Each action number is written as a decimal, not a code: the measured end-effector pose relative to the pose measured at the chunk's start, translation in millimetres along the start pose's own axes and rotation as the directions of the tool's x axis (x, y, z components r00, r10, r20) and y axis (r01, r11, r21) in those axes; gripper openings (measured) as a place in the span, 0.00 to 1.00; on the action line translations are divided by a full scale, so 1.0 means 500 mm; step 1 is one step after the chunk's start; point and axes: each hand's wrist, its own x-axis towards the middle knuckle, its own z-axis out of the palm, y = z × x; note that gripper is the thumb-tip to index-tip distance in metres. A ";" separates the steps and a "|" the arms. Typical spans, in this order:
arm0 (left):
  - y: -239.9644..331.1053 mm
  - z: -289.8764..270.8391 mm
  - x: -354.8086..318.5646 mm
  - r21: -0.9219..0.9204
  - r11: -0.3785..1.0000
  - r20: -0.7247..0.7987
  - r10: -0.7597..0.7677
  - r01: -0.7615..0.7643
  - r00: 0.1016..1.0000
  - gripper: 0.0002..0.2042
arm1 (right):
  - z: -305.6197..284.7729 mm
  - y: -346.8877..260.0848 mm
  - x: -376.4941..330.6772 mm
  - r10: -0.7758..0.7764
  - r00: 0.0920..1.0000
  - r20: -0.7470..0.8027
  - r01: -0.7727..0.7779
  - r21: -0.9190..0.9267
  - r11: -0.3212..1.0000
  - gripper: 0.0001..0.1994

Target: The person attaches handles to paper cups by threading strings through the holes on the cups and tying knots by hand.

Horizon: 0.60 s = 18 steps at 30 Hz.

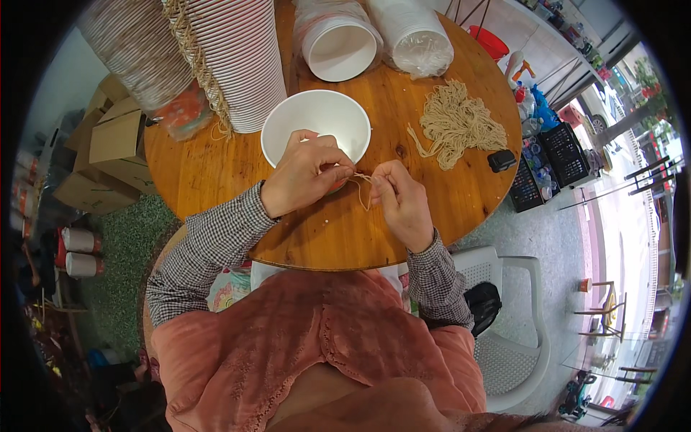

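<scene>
Pink cloth (317,345) over the person's lap fills the near edge, just below the rim of the round wooden table (461,194), and both checked sleeves (209,252) rise from it onto the tabletop. On the table's near half, the left hand (306,176) has its fingers curled in tight, thumb and forefinger pinched on one end of a short tan string (362,186); something reddish shows under the palm, but what it is cannot be told. Just to its right, the right hand (404,201) is also closed to a pinch, fingertips gripping the other end of that string, so the strand runs slack between the two hands and loops down a little over the wood. Directly behind the hands, near the table's middle, stands a white bowl (317,119), which the left hand's knuckles overlap. Right of the bowl, toward the table's right side, lies a loose heap of tan strings (457,122), with a small black object (502,160) beside it at the table's edge. At the table's far side stand tall stacks of ribbed paper cups (241,57), a stack of white bowls (338,43) in clear wrap, and a bag of clear lids (417,36). Off the table's near right edge sits a white plastic chair (518,317); off its left, cardboard boxes (111,151).
</scene>
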 end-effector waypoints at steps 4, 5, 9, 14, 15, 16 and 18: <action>0.006 -0.001 -0.004 0.044 0.998 -0.079 0.037 -0.034 0.996 0.02 | 0.004 0.003 -0.011 -0.115 0.992 -0.047 0.107 -0.148 0.983 0.02; 0.003 0.000 -0.005 0.045 0.998 -0.081 0.036 -0.032 0.996 0.02 | 0.004 0.001 -0.012 -0.118 0.991 -0.068 0.107 -0.140 0.984 0.01; 0.008 -0.003 -0.003 0.061 0.997 -0.094 0.062 -0.056 0.994 0.05 | 0.001 -0.001 -0.013 -0.101 0.993 -0.061 0.094 -0.110 0.989 0.02; 0.049 0.020 -0.007 0.306 0.923 -0.153 0.288 -0.232 0.945 0.11 | 0.010 -0.021 -0.013 -0.119 0.991 -0.063 0.116 -0.047 0.992 0.02; 0.050 0.020 -0.010 0.307 0.923 -0.154 0.289 -0.233 0.945 0.11 | 0.011 -0.024 -0.012 -0.121 0.991 -0.063 0.119 -0.047 0.992 0.02; 0.051 0.019 -0.013 0.351 0.904 -0.150 0.310 -0.242 0.939 0.11 | 0.012 -0.028 -0.011 -0.117 0.992 -0.053 0.115 -0.035 0.993 0.02; 0.054 0.017 -0.018 0.394 0.883 -0.144 0.333 -0.255 0.932 0.11 | 0.014 -0.038 -0.010 -0.113 0.993 -0.046 0.112 -0.023 0.993 0.03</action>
